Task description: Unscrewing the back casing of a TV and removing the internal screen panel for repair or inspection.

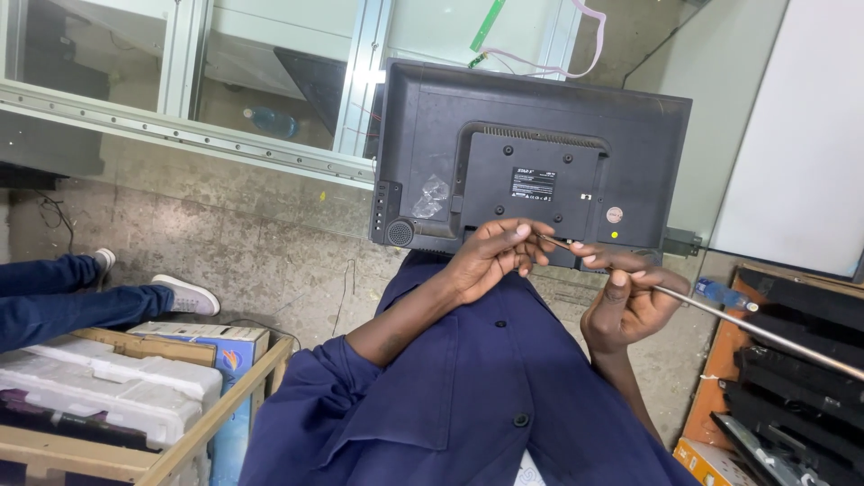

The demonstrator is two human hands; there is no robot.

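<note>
A black television (533, 157) rests back-side up against the person's lap, its rear cover facing the camera so that the screw holes and the raised centre panel are within reach; the person wears a dark blue work shirt (459, 396) with buttons down the front; to one side a wooden crate (180, 450) holds white foam blocks (108, 382) and a printed cardboard box (220, 346), and beyond it another person's legs in blue trousers and grey shoes (184, 295) stretch over the stone floor (270, 243); on the other side lies a stack of black panels (796, 360). The right hand (625, 306) is closed around the shaft of a long screwdriver (720, 315) (its blue handle trails away towards the panels), apparently so the tip can be aimed at the lower edge of the rear cover; the left hand (490, 256) has its fingers curled and pinched at the tip of the shaft, just touching it, seemingly to steady it there.
</note>
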